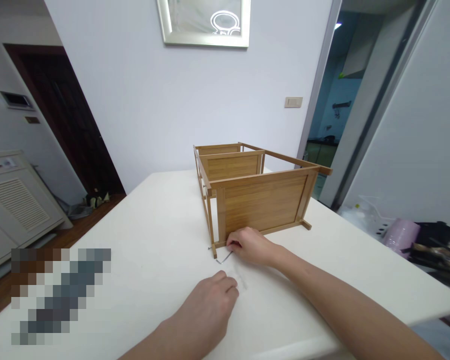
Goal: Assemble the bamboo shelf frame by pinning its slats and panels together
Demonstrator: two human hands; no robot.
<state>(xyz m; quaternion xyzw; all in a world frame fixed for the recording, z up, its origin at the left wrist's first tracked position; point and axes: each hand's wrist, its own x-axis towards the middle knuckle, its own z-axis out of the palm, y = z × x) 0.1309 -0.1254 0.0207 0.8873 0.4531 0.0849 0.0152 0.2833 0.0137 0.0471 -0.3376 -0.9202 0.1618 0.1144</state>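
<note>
Reads bright, cool and fairly even over the white tabletop [146, 230] and wall [135, 85]. Shows curved white lamp glare in the picture frame [206, 41] at 12 o'clock. Falls dim and bluish through the doorway [332, 105] at 2 o'clock, near-black on the door [62, 105] at 10. Gives soft shading on the wooden rack [264, 202], with grain discernible. Leans and stretches toward both side edges. Looks soft in the clutter [431, 245] between 3 and 4 o'clock. Breaks into coarse pixel blocks at 8.
</note>
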